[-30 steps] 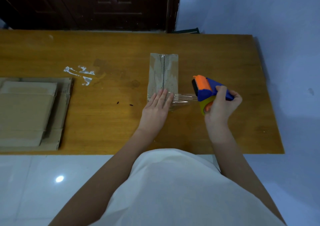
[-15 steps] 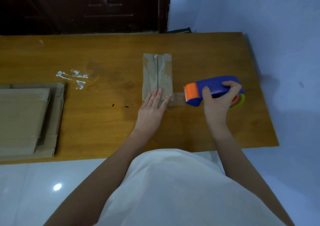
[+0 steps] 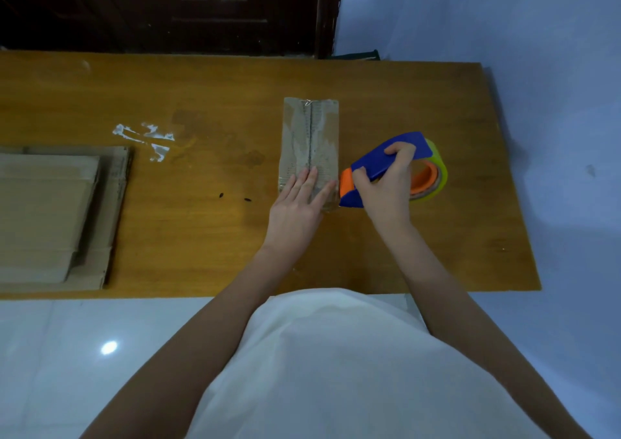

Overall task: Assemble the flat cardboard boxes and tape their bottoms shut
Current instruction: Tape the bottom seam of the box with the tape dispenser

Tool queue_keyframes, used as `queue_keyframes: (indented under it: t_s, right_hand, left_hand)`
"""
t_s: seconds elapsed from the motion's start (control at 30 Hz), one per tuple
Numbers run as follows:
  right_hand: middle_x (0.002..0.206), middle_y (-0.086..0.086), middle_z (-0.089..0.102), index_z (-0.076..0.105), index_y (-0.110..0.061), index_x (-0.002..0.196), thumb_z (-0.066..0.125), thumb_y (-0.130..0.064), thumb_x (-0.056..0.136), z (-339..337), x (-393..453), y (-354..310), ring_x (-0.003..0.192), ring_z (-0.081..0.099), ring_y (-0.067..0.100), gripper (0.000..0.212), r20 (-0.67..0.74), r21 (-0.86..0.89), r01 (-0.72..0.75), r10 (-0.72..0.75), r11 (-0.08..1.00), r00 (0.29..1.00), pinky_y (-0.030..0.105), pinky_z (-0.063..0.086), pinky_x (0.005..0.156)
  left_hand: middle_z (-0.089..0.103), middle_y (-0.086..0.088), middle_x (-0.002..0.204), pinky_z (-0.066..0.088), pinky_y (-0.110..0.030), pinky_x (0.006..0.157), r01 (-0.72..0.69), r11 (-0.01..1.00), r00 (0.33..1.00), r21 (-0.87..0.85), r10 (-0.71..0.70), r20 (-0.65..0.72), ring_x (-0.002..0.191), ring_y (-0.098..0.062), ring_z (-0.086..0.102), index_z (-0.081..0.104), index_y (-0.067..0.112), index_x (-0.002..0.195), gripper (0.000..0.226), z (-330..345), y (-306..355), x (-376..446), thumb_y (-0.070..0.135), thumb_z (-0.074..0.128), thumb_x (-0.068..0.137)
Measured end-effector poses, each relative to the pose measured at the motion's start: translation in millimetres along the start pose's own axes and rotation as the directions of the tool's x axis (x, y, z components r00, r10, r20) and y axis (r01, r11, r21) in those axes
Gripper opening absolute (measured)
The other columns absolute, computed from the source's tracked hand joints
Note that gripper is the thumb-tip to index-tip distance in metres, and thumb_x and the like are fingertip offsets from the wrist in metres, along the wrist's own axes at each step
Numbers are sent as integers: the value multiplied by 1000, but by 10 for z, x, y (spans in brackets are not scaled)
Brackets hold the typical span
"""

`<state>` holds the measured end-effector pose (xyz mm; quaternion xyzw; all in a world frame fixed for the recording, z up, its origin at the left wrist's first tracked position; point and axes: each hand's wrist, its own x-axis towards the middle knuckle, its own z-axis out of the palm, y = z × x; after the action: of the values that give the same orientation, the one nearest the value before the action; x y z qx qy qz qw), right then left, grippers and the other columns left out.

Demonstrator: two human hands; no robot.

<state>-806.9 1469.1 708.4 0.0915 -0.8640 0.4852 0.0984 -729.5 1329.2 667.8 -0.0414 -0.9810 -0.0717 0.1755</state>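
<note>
A small narrow cardboard box (image 3: 311, 139) stands on the wooden table (image 3: 208, 237), its taped centre seam facing up. My left hand (image 3: 297, 203) lies flat on the box's near end, fingers together, pressing it down. My right hand (image 3: 386, 183) grips a blue and orange tape dispenser (image 3: 386, 163) with a yellow-green roll. The dispenser's orange nose touches the box's near right corner, beside my left fingertips.
A stack of flat cardboard boxes (image 3: 50, 216) lies at the table's left near edge. White tape scraps (image 3: 148, 136) stick to the wood left of centre. Two small dark specks (image 3: 235, 197) lie near the box. A dark door stands behind; the table's right edge meets a pale wall.
The stretch of clear tape between box and dispenser has closed up. My right hand brought the dispenser left against the box's corner and tilted it. My left hand has stayed pressed on the box.
</note>
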Motion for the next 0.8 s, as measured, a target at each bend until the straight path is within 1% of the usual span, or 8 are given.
queue_keyframes:
  t_s: [0.07,0.23,0.4,0.5,0.57,0.63,0.7,0.8]
  right_hand:
    - [88,10,51,37,-5,104,65,-4,76,17,30,8,74,53,22,39,7,-19,-3,3,1000,1000,26,43,65]
    - [89,14,52,32,-13,100,64,-6,75,31,-5,120,75,54,25,42,-45,40,-44,46,998,998,31,44,66]
    - [88,11,52,33,-13,100,65,-5,74,88,-9,147,79,54,28,42,10,4,-62,62,998,998,37,46,70]
    - [88,7,50,36,-6,104,65,-3,76,112,-75,202,78,52,23,40,92,-28,-44,46,999,995,30,43,69]
    - [85,0,47,38,-3,105,65,-2,77,112,-161,254,76,50,19,40,104,-24,-53,55,998,993,24,39,67]
    - [79,-7,45,36,-6,104,65,-1,78,75,-147,264,70,50,17,40,60,28,-88,87,996,994,23,38,64]
    - [76,-6,48,35,-6,106,64,-3,80,9,-67,276,68,53,19,40,41,50,-129,127,990,991,26,41,62]
    - [73,-4,51,34,-6,119,62,-9,85,-127,49,262,67,56,19,44,120,33,-244,239,969,964,29,44,64]
  left_hand:
    - [58,-21,129,40,-43,102,7,1000,1000,-1,-7,-1,118,-33,58,63,14,125,56,1,8,-3,13,81,71]
    - [58,-21,128,39,-44,102,15,1000,1000,-11,-15,-7,118,-34,57,62,14,127,54,0,23,5,14,78,75]
    - [57,-22,129,42,-47,100,25,999,999,-25,-24,26,119,-35,56,59,14,129,49,-9,34,8,16,73,81]
    - [57,-22,129,41,-46,102,21,1000,999,-17,-21,38,120,-35,56,58,14,129,50,-14,30,6,16,72,82]
    - [57,-22,129,43,-46,101,13,1000,999,-25,-12,41,119,-35,56,59,14,129,49,-23,25,8,15,72,81]
    - [57,-23,129,44,-47,100,21,999,999,-31,-20,45,119,-35,56,59,14,128,49,-52,30,25,14,72,80]
    - [57,-24,129,44,-48,100,34,999,997,-27,-32,67,119,-36,56,60,13,127,50,-80,48,35,13,72,79]
    - [58,-25,126,45,-48,98,34,999,995,5,-34,96,117,-38,57,63,11,123,51,-129,85,53,12,75,74]
